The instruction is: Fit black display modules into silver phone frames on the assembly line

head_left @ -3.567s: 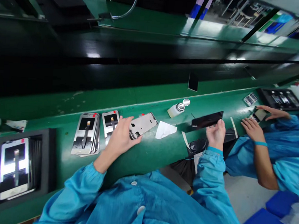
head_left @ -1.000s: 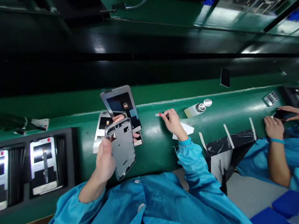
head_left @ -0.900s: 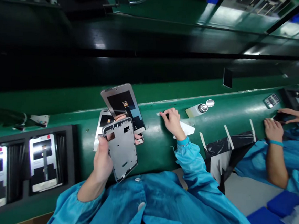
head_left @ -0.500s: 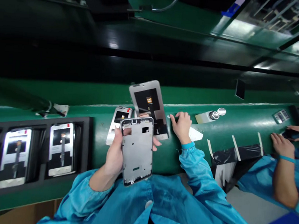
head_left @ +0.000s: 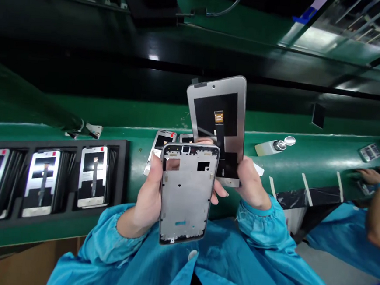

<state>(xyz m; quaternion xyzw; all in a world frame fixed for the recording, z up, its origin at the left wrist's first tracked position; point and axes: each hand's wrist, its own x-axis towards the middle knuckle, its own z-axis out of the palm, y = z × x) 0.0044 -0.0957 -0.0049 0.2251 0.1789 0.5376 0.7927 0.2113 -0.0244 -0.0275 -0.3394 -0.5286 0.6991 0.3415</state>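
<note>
Pinched in left hand, thumb over left edge, fingertips showing past right edge: frame, matte grey metal sheet, rounded rectangle, dark rim, small cutouts, near upright. Just behind and right of frame, partly overlapped: panel, smooth silver back, black film, flat ribbon cable, gold connector. On panel's lower right corner, right of frame: right hand, touching; fingers hidden, can't tell if pinching. Left of frame: black foam tray, three stacks of white-and-black screen modules visible inside. Behind frame, partly blocked: two similar modules on green bench. Right of frame, mostly hidden behind right hand: white paper. Farther right: translucent bottle, yellowish inside, round shiny lid flipped open. Farthest right-back of frame: dark flat slab.
</note>
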